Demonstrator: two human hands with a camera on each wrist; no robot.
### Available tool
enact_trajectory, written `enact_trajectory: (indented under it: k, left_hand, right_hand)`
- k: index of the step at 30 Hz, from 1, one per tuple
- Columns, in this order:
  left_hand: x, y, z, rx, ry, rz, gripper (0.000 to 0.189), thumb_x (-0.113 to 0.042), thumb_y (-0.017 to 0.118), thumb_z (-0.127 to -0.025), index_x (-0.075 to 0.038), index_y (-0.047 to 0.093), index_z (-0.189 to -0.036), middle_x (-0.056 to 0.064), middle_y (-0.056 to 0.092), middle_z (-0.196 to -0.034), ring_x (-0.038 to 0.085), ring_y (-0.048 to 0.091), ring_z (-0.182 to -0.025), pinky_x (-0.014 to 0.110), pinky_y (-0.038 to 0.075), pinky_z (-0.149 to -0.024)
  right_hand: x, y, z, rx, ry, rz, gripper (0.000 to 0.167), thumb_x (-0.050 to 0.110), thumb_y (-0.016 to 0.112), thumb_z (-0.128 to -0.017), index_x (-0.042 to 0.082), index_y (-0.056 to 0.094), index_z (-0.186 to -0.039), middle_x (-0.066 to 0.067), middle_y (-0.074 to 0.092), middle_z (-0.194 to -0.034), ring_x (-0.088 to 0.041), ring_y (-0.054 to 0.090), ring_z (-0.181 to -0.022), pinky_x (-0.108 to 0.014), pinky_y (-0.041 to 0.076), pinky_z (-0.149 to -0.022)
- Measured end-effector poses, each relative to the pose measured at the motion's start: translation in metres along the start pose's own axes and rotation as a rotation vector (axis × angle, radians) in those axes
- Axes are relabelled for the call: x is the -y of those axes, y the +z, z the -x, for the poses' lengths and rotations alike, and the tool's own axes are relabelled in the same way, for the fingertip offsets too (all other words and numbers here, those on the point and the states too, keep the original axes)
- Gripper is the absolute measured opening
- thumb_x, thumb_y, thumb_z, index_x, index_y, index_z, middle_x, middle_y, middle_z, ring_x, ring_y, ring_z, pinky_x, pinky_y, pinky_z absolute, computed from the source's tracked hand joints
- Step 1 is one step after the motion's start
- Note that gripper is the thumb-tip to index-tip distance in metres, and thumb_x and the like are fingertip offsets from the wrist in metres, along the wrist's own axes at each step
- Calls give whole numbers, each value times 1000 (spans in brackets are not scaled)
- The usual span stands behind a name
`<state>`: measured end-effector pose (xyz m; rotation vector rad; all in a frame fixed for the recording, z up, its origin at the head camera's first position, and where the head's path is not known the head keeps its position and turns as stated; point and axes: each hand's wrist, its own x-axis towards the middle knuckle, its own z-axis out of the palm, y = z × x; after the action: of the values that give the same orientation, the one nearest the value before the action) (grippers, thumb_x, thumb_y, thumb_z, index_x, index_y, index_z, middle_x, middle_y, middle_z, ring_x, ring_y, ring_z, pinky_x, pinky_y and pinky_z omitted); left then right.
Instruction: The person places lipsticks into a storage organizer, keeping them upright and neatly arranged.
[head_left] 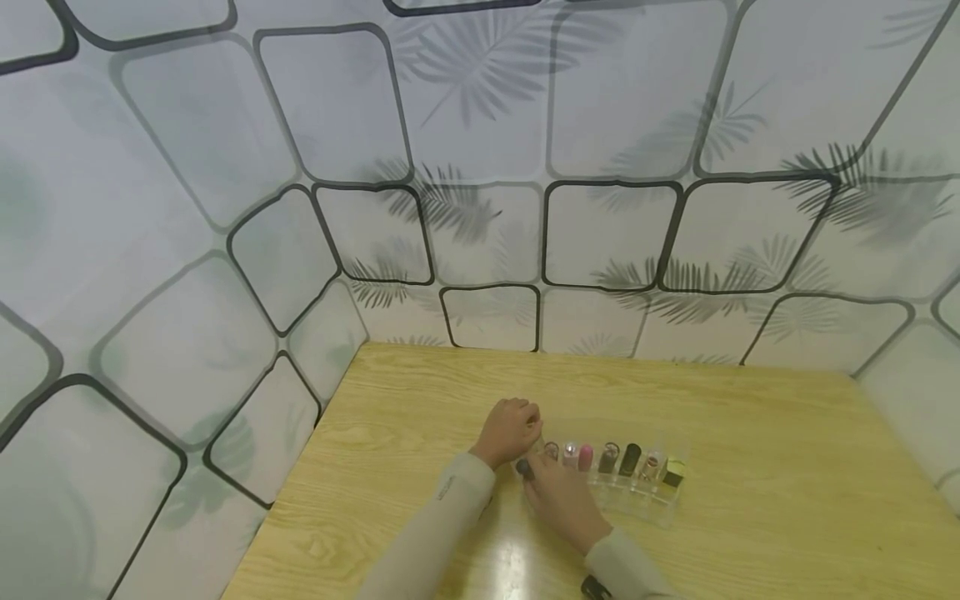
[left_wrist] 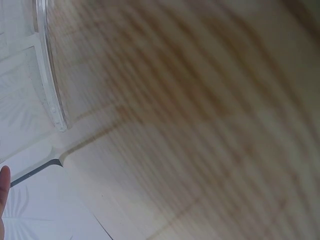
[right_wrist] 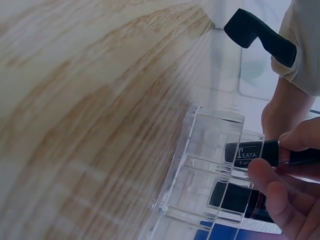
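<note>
My right hand (head_left: 562, 496) is at the left end of a clear organizer (head_left: 626, 492) holding a row of lipsticks and other small cosmetics. In the right wrist view its fingers (right_wrist: 280, 205) pinch a black lipstick tube (right_wrist: 252, 152) with white lettering, whose lower part stands inside a clear compartment. A second black tube (right_wrist: 235, 197) sits in the compartment beside it. My left hand (head_left: 510, 429), fingers bent, is at the organizer's back left corner; I cannot tell whether it grips it. Only one fingertip of it (left_wrist: 4, 185) shows in the left wrist view, near the organizer's edge (left_wrist: 47, 75).
Farther right in the organizer stand a pink item (head_left: 585, 457), a black tube (head_left: 630, 460) and a yellow-and-black item (head_left: 673, 472). Everything rests on a wood-grain table (head_left: 420, 383), with patterned walls (head_left: 487, 233) behind and to the left.
</note>
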<state>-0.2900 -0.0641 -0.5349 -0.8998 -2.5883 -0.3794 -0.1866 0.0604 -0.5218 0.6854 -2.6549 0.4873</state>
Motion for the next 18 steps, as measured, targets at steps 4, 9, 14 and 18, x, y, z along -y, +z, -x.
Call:
enact_trajectory:
  k: [4, 9, 14, 18]
  left_hand:
    - [1, 1, 0, -3, 5, -1, 12, -22, 58, -87, -15, 65, -79, -5, 63, -73, 8, 58, -68, 24, 49, -71]
    - [2, 2, 0, 12, -1, -2, 14, -23, 56, -88, -16, 65, -80, -6, 64, -74, 7, 58, -69, 24, 49, -73]
    - [1, 1, 0, 1, 5, -3, 13, -22, 57, -87, -15, 65, -80, -5, 64, -74, 8, 59, -69, 25, 49, -72]
    - [1, 1, 0, -13, 18, -12, 12, -21, 58, -87, -14, 65, -79, -4, 64, -73, 8, 59, -68, 24, 49, -71]
  right_hand:
    - [0, 0, -1, -15, 1, 17, 22, 13, 69, -78, 6, 60, -96, -8, 70, -84, -13, 60, -57, -21, 49, -53]
    - [1, 1, -1, -47, -8, 50, 30, 18, 70, -79, 6, 60, -104, -6, 69, -83, -16, 63, -65, -25, 52, -56]
    - [1, 1, -3, -90, -40, 72, 35, 21, 70, -79, 8, 59, -110, -2, 67, -81, -11, 58, -63, -20, 47, -53]
    - [1, 0, -4, -114, -51, 91, 28, 23, 70, -80, 10, 59, -102, 0, 64, -77, -11, 58, -64, -21, 48, -54]
